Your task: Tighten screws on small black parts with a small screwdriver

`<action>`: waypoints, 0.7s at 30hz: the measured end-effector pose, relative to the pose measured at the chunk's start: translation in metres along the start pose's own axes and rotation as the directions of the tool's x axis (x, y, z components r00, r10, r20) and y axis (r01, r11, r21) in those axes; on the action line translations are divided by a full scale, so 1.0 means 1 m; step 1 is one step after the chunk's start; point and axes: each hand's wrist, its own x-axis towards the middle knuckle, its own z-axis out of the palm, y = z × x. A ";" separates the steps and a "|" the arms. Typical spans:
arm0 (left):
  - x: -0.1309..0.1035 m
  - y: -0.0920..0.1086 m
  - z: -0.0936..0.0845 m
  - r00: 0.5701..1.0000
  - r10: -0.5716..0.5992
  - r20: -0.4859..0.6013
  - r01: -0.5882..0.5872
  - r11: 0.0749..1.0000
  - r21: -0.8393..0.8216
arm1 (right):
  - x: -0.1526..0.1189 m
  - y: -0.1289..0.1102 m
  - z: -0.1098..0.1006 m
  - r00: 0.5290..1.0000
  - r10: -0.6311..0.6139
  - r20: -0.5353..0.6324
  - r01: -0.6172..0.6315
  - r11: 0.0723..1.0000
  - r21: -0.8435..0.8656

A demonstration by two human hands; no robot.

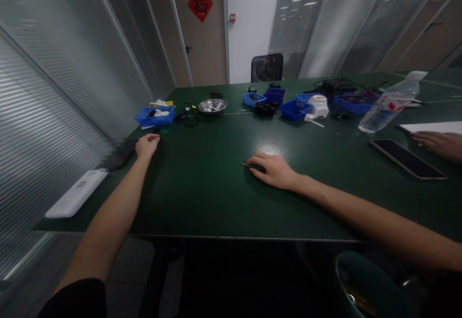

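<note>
My right hand (272, 170) rests on the green table, its fingers closed around a small screwdriver (257, 168) with a dark handle. The thin metal shaft points left. Stretched out to the far left, my left hand (147, 146) has its fingertips pinched together at the table surface. Something small may be between them, but I cannot make it out. Just beyond those fingers lies a small green item (163, 132). A blue tray (156, 120) with white and yellow pieces stands behind my left hand.
A metal bowl (212, 107), black cables (188, 116) and several blue bins (295, 110) line the back. On the right are a tilted plastic bottle (391, 104), a phone (407, 159) and another person's hand (438, 142). A white case (77, 194) lies at the left edge.
</note>
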 end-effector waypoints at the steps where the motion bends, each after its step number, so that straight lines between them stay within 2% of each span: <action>1: 0.000 0.000 0.000 1.000 0.000 -0.001 0.000 1.000 -0.001 | 0.000 0.000 0.000 1.000 -0.002 0.002 0.002 1.000 0.002; 11: 0.002 0.002 0.000 1.000 -0.022 0.001 0.022 1.000 0.022 | 0.000 -0.001 0.001 1.000 -0.006 -0.010 0.006 1.000 0.006; 21: 0.002 -0.002 0.001 1.000 0.031 0.003 -0.031 0.999 -0.041 | -0.001 0.001 0.001 1.000 -0.011 -0.005 0.011 1.000 -0.003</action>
